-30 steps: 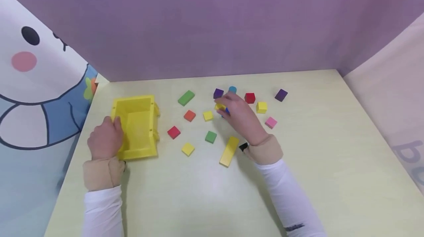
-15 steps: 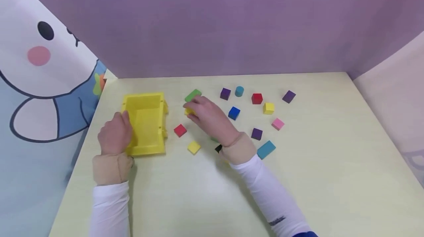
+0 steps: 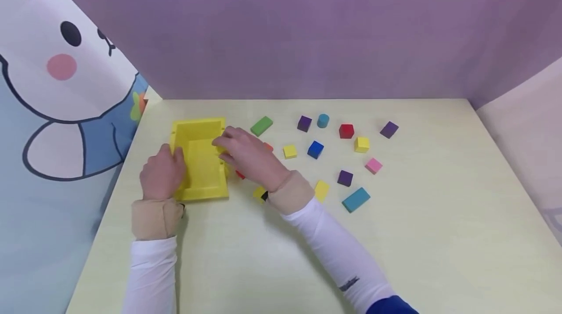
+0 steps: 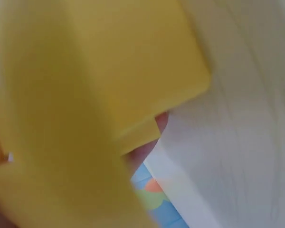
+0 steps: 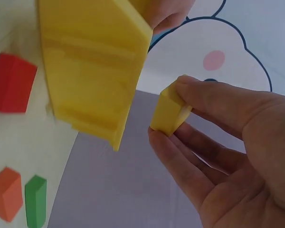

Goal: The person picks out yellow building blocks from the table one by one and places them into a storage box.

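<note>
A yellow plastic bin [image 3: 205, 193] sits at the left of the table. My left hand [image 3: 161, 173] grips its left wall, and the left wrist view shows a bit of finger [image 4: 145, 151] behind the blurred yellow plastic. Over the bin's right rim hovers my right hand [image 3: 252, 155]. Between its thumb and fingertips it pinches a yellow block [image 5: 167, 111], held up beside the bin in the right wrist view. Under that hand a red block [image 3: 240, 174] and an orange block [image 3: 269, 147] are mostly hidden.
Loose blocks lie right of the bin, among them a green one [image 3: 262, 126], a blue cube [image 3: 315, 149], a blue cylinder [image 3: 323, 121], a pink block [image 3: 373, 166] and a teal block [image 3: 356, 200]. A purple wall [image 3: 307, 36] stands behind the table.
My right hand has carried the yellow block leftward from among the other blocks to the bin's right rim. The left hand keeps its grip on the bin. The head view has shifted somewhat.
</note>
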`<action>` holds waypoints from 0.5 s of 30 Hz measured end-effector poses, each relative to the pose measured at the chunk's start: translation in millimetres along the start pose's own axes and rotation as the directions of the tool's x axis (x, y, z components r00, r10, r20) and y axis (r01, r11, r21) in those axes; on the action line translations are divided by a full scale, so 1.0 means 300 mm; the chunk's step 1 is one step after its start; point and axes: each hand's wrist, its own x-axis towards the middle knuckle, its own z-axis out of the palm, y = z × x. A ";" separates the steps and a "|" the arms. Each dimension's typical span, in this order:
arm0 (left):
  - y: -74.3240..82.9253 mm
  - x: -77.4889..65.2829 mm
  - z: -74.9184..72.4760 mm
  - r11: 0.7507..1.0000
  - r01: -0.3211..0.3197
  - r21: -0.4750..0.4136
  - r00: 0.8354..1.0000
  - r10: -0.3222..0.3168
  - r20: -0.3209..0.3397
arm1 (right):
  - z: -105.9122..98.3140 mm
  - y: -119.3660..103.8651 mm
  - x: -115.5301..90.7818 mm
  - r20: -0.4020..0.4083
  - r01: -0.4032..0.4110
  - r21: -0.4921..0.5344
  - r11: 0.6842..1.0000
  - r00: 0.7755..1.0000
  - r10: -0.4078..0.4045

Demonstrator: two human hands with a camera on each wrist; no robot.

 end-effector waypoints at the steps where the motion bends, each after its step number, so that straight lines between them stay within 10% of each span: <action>1: 0.001 0.000 0.001 1.000 -0.002 -0.001 1.000 0.002 0.001 | 0.007 -0.004 0.009 0.006 0.009 0.002 1.000 1.000 -0.009; 15: 0.010 -0.008 0.007 0.996 -0.024 -0.089 1.000 0.024 0.005 | 0.120 -0.026 0.119 0.089 0.093 0.020 0.995 0.992 -0.094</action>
